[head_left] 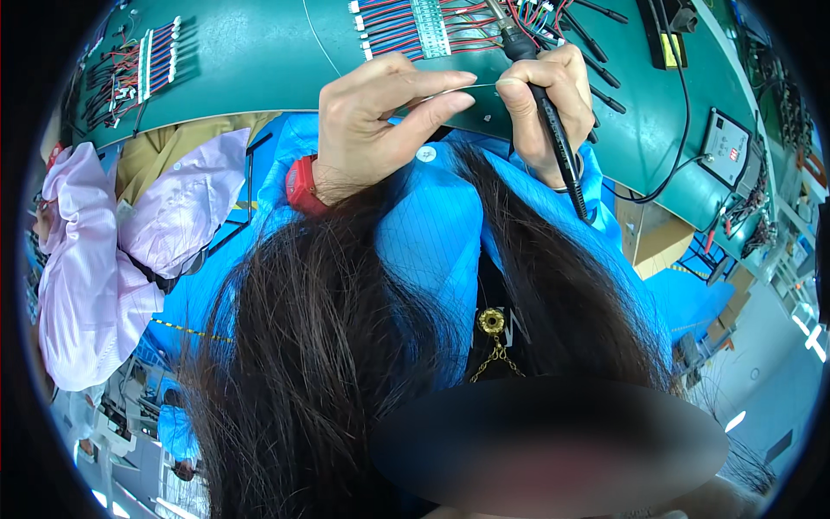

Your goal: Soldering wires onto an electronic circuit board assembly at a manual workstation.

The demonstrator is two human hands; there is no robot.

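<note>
My left hand pinches a thin silvery wire, which looks like solder wire, between thumb and forefinger. The wire's other end reaches the thumb and forefinger of my right hand. My right hand also grips a soldering iron with a black handle, its metal end pointing away past the table's near part. Just beyond my hands lies a pale green strip with rows of red, black and blue wires ending in white connectors. A thin strand runs across the green mat toward my left hand.
Several black cylindrical plugs on leads lie right of the strip. A second wired strip rests at far left. A black and yellow holder and a white-topped box stand right. Beside me on the left sits a person in a pink garment.
</note>
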